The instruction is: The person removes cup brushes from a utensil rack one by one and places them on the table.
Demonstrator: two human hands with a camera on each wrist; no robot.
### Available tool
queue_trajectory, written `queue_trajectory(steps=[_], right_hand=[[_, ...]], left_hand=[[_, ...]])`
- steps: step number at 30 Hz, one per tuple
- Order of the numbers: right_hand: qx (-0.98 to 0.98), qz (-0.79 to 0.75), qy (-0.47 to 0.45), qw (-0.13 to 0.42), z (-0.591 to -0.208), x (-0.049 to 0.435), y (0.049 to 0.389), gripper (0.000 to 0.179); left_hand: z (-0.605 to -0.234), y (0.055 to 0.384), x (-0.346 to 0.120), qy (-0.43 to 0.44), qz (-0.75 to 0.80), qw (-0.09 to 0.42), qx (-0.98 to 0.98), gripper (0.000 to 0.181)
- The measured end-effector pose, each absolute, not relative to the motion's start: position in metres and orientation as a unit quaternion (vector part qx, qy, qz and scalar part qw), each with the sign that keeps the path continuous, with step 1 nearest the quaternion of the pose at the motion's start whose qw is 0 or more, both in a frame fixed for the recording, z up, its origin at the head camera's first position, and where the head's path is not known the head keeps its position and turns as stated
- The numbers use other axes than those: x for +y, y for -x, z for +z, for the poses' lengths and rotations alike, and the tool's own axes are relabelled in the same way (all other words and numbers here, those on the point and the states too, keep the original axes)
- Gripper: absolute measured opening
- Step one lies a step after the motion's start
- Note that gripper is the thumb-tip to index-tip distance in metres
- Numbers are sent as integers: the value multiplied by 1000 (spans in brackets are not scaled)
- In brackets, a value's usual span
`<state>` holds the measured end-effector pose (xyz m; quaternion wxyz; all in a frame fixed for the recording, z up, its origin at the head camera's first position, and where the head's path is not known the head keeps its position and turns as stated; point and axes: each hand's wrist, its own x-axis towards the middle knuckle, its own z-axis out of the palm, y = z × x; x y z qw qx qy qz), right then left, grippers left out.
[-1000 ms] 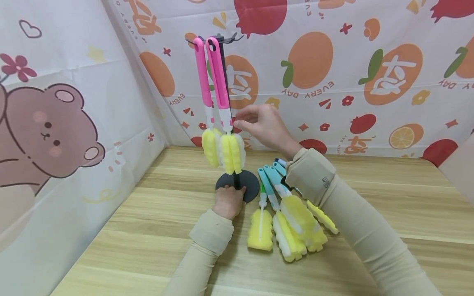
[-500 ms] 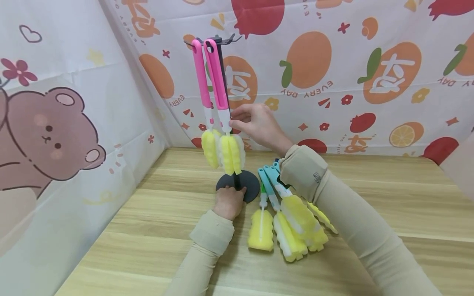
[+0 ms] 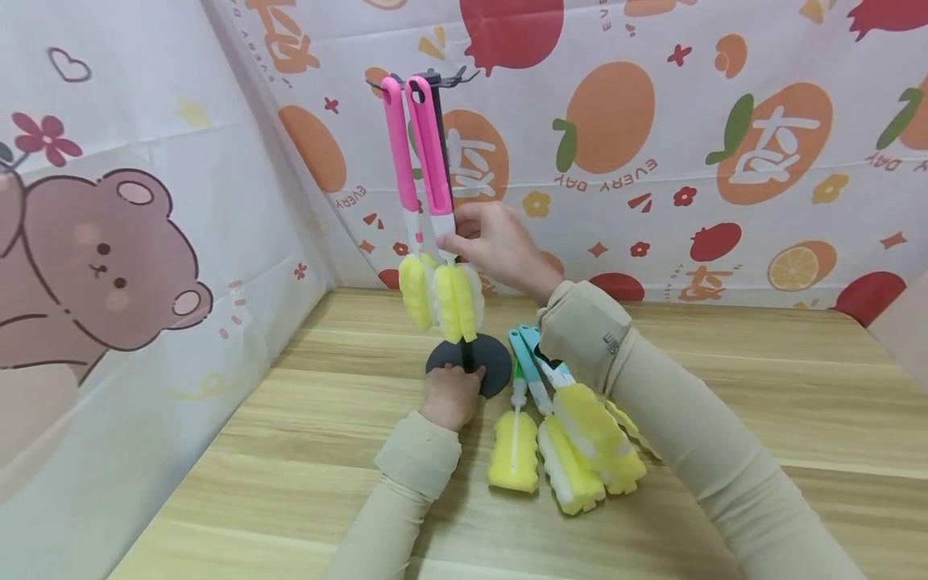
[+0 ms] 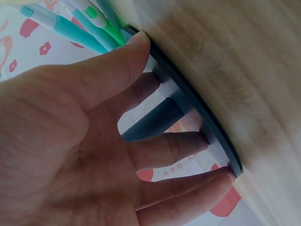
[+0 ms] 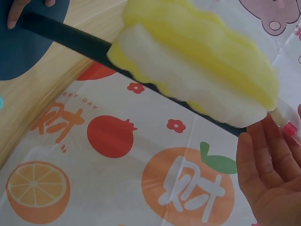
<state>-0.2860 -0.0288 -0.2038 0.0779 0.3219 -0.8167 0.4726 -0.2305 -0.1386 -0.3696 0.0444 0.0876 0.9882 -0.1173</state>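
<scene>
Two pink-handled sponge brushes hang by their handle holes from the hooks of a black stand (image 3: 444, 141). My right hand (image 3: 496, 248) pinches the white neck of the nearer pink brush (image 3: 432, 149), just above its yellow-and-white sponge head (image 5: 197, 66). The other pink brush (image 3: 400, 153) hangs to its left, untouched. Low down, my left hand (image 3: 451, 396) presses its spread fingertips on the stand's round black base (image 3: 499, 362). In the left wrist view, the thumb (image 4: 136, 44) lies at the base's rim, with the post between the fingers.
Right of the base, several sponge brushes lie piled on the wooden table (image 3: 290, 459), among them one with a green handle (image 3: 518, 372) and a teal-handled brush (image 3: 524, 358). My right forearm covers part of the pile. A fruit-printed cloth (image 3: 609, 121) hangs behind.
My right hand has moved left and now pinches the nearer pink brush's neck, where its fingers were apart from it before. My left hand has stayed on the base.
</scene>
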Motion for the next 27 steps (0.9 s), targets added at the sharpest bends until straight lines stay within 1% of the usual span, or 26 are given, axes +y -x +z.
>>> queue_trajectory(steps=[9,21,27], right_hand=[[-815,473,-324,83,-203,-32,279,13],[-802,500,-322,55,-204,-26,279,19],[-802,495,-327,68,-207,-25,277,19]], left_hand=[[-369,229,-139,-86,-132,29,987,46],[-371,229,-140,-83,-109,21,990,45],[-371,227,-139,-91,-108,16,990,44]])
